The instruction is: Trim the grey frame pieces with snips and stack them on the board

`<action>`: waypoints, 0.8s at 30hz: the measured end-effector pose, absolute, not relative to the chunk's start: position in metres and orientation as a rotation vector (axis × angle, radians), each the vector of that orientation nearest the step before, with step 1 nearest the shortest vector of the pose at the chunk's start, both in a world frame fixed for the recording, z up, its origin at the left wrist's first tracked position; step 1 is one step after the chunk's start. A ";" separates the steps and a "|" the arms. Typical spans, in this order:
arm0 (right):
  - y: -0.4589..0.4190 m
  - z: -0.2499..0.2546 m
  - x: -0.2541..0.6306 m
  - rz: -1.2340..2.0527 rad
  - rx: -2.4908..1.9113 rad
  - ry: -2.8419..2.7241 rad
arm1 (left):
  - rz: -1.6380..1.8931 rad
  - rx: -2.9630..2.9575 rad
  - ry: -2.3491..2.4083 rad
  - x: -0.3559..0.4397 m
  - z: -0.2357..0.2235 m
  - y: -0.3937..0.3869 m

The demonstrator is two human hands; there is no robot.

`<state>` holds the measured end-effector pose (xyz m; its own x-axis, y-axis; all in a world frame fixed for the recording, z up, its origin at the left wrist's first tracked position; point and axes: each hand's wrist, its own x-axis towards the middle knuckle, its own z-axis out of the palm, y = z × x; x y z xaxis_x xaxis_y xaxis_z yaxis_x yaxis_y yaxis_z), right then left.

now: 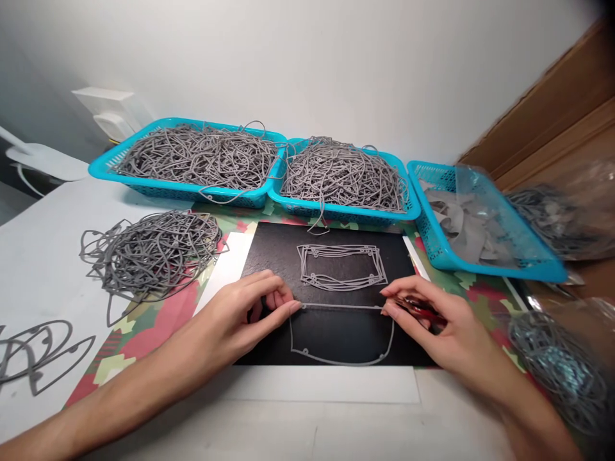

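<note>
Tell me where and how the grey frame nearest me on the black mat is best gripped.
Probably near both far corners: left hand from the left, right hand from the right. The frame's far side runs straight between them; its thin near side bows.

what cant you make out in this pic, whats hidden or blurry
All in the head view:
- red item in the right hand: its full shape, hidden by fingers
- loose grey loops at far left: cut off by the left edge
- lower right bag: contents blurred, behind shiny plastic
- left blue basket: floor hidden under the grey heap
</note>
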<state>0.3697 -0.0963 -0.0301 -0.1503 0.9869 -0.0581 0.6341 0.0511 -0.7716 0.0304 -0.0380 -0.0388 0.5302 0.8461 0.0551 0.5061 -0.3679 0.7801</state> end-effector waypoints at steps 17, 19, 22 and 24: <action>-0.105 -0.015 0.381 1.153 -1.417 -2.015 | 0.351 2.348 0.584 0.008 -0.014 -0.034; -0.103 -0.016 0.383 1.119 -1.474 -1.999 | 0.365 2.342 0.650 0.008 -0.020 -0.032; -0.100 -0.019 0.384 1.081 -1.538 -1.942 | 0.429 2.354 0.785 0.007 -0.032 -0.030; -0.097 -0.023 0.383 1.076 -1.555 -1.977 | 0.441 2.363 0.821 0.006 -0.038 -0.029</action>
<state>0.3828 -0.0972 -0.0233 -0.2988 0.9434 -0.1436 0.6327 0.0832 -0.7699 0.0061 -0.0292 -0.0381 0.7545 0.6467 0.1120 0.4502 -0.6341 0.6286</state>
